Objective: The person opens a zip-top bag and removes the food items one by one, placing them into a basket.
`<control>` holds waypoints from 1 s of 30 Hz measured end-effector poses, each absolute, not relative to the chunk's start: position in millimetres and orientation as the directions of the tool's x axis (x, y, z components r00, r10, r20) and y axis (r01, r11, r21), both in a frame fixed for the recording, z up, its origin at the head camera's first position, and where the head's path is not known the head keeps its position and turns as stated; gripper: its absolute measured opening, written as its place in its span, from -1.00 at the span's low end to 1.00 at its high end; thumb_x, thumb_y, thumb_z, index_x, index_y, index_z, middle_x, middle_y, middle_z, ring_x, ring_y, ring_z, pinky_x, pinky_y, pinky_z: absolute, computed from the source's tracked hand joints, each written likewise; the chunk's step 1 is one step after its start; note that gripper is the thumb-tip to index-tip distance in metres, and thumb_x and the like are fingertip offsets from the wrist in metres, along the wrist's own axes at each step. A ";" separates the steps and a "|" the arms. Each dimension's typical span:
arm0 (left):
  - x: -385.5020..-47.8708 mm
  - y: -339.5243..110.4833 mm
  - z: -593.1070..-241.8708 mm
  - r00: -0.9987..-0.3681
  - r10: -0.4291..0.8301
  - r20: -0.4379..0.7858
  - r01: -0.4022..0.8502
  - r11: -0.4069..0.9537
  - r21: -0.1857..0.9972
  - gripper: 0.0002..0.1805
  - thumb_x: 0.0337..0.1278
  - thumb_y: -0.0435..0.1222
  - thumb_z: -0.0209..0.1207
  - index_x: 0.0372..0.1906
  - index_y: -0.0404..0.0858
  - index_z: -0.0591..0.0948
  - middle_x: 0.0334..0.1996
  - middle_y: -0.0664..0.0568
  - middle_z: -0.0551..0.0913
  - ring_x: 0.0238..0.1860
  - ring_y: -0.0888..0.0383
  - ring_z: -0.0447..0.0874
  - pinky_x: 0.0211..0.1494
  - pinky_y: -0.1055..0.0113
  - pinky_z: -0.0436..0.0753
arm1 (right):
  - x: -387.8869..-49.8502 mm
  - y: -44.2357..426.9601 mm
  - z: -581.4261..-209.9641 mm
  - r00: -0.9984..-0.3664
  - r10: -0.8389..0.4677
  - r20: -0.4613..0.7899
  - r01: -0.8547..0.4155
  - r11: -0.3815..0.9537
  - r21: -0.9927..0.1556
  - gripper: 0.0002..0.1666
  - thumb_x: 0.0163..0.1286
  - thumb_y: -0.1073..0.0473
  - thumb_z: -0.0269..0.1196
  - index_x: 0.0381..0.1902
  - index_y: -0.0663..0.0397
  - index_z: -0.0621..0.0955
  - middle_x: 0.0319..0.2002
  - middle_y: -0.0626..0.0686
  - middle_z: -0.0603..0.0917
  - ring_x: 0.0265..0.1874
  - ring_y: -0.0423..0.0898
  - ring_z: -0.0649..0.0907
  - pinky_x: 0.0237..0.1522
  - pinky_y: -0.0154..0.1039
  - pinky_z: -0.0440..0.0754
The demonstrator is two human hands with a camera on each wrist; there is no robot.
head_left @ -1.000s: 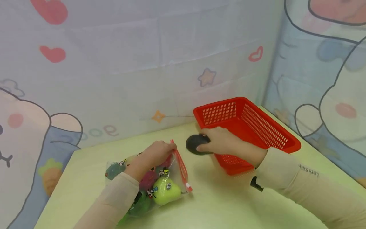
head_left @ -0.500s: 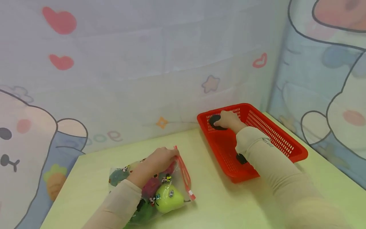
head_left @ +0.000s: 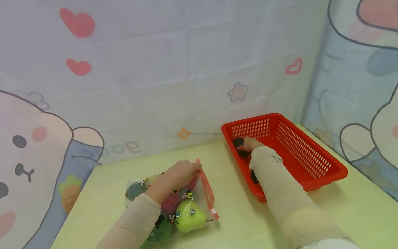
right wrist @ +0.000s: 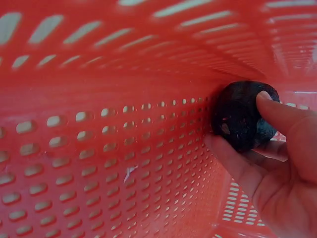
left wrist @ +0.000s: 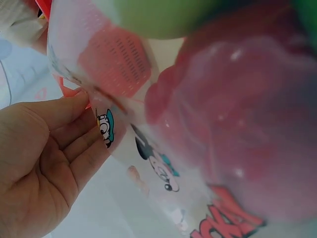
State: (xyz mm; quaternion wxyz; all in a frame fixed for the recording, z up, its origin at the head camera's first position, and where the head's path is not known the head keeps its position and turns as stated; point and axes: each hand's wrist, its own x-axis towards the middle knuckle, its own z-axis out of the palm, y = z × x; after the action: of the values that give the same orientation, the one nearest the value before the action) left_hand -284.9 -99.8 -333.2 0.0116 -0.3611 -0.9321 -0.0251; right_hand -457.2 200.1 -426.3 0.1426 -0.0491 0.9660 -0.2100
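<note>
In the head view a clear printed bag point(head_left: 199, 193) lies on the table, holding a yellow-green pear point(head_left: 190, 216), a dark red item point(head_left: 171, 204) and green items. My left hand point(head_left: 180, 173) pinches the bag's red zip edge at its top; the left wrist view shows thumb and fingers point(left wrist: 54, 158) on that edge. Inside the red basket point(head_left: 335, 169), by its left wall, my right hand point(head_left: 251, 144) grips a dark, rounded item point(head_left: 238, 142). The right wrist view shows the dark item point(right wrist: 237, 114) between thumb and fingers, close to the perforated basket surface.
The basket stands at the right of the pale table point(head_left: 242, 228), tilted in view, with its back corner near the cloth wall point(head_left: 140, 86). A second printed cloth point(head_left: 357, 103) stands along the right side.
My right hand has carried the dark item from between bag and basket into the basket, first to its back left corner, then lower along the left wall. My left hand still holds the bag.
</note>
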 end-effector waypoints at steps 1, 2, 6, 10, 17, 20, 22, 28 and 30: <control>-285.8 -100.0 -333.1 -0.739 0.672 0.039 0.673 0.738 0.034 -0.84 0.28 -0.31 0.03 -0.17 -0.12 0.62 -0.36 0.03 0.68 -0.43 0.11 0.59 -0.25 0.26 0.58 | -442.8 194.5 -413.1 -0.956 -0.132 -0.264 -0.009 0.908 -0.420 -0.30 0.34 -0.06 0.10 0.13 0.49 0.32 -0.09 0.32 0.50 -0.16 0.13 0.47 0.02 -0.02 0.46; -286.3 -100.3 -333.0 -0.740 0.671 0.039 0.672 0.740 0.033 -0.84 0.27 -0.31 0.04 -0.17 -0.13 0.62 -0.35 0.03 0.68 -0.43 0.10 0.59 -0.25 0.26 0.58 | -431.0 190.9 -404.6 -0.962 -0.128 -0.242 -0.015 0.907 -0.421 -0.33 0.35 -0.03 0.09 0.12 0.49 0.31 -0.10 0.31 0.50 -0.17 0.12 0.47 0.02 -0.03 0.46; -287.4 -102.8 -334.4 -0.749 0.662 0.025 0.663 0.748 0.041 -0.83 0.28 -0.30 0.03 -0.15 -0.14 0.61 -0.37 0.03 0.67 -0.48 0.15 0.51 -0.29 0.30 0.53 | -415.8 183.4 -389.1 -0.961 -0.126 -0.247 -0.023 0.924 -0.381 -0.35 0.37 -0.12 0.04 0.01 0.45 0.43 -0.21 0.26 0.53 -0.24 0.08 0.51 -0.07 -0.09 0.50; -285.7 -105.4 -334.6 -0.756 0.654 0.021 0.654 0.754 0.060 -0.82 0.29 -0.30 0.02 -0.14 -0.15 0.61 -0.45 0.04 0.63 -0.54 0.19 0.40 -0.35 0.34 0.47 | -437.5 199.4 -391.1 -0.965 -0.169 -0.200 -0.087 0.928 -0.363 -0.13 0.30 -0.40 -0.07 -0.03 0.38 0.51 -0.15 0.29 0.57 -0.20 0.10 0.57 -0.11 -0.09 0.53; -282.2 -110.4 -331.6 -0.768 0.640 0.040 0.641 0.766 0.052 -0.83 0.27 -0.32 0.04 -0.14 -0.14 0.61 -0.50 0.04 0.62 -0.58 0.20 0.37 -0.40 0.36 0.44 | -401.4 184.3 -332.9 -0.980 -0.191 -0.048 -0.148 0.876 -0.459 -0.21 0.44 -0.15 -0.10 0.35 0.36 0.12 0.31 0.36 0.24 0.26 0.28 0.30 0.27 0.17 0.23; -282.7 -113.6 -333.0 -0.767 0.640 0.044 0.641 0.765 0.056 -0.83 0.28 -0.29 0.04 -0.12 -0.13 0.61 -0.52 0.06 0.61 -0.61 0.22 0.35 -0.42 0.38 0.43 | -376.8 167.5 -311.6 -0.970 -0.218 0.107 -0.242 0.820 -0.519 -0.40 0.45 -0.03 -0.06 0.29 0.24 0.27 0.20 0.27 0.43 0.11 0.19 0.47 0.19 0.10 0.38; -283.0 -115.3 -333.8 -0.766 0.641 0.050 0.643 0.764 0.061 -0.82 0.27 -0.28 0.05 -0.11 -0.12 0.61 -0.51 0.07 0.61 -0.62 0.23 0.35 -0.42 0.38 0.43 | -362.2 155.4 -300.8 -0.945 -0.244 0.217 -0.324 0.784 -0.530 -0.54 0.44 0.04 -0.04 0.16 0.20 0.42 0.01 0.20 0.57 -0.08 0.10 0.56 0.08 0.01 0.50; -283.2 -115.3 -330.8 -0.757 0.651 0.061 0.653 0.756 0.031 -0.83 0.26 -0.30 0.06 -0.12 -0.14 0.62 -0.55 0.06 0.59 -0.63 0.23 0.31 -0.46 0.40 0.41 | -312.2 111.5 -282.1 -0.900 -0.304 0.311 -0.435 0.631 -0.643 -0.74 0.43 0.17 -0.04 -0.10 0.11 0.55 -0.29 0.07 0.66 -0.35 -0.07 0.63 -0.22 -0.21 0.60; -283.2 -115.0 -329.8 -0.753 0.655 0.064 0.657 0.753 0.027 -0.83 0.26 -0.31 0.06 -0.13 -0.15 0.62 -0.57 0.07 0.58 -0.65 0.24 0.29 -0.49 0.41 0.38 | -291.8 96.2 -283.2 -0.908 -0.317 0.275 -0.407 0.507 -0.760 -0.78 0.42 0.23 -0.03 -0.15 0.16 0.55 -0.25 0.11 0.66 -0.32 -0.04 0.65 -0.22 -0.23 0.63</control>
State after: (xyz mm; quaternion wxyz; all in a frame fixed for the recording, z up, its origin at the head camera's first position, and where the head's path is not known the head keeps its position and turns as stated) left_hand -283.2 -115.0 -329.8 0.0252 -0.3506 -0.9359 -0.0238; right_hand -291.8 96.2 -283.2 -0.0500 -0.2088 0.8665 -0.4507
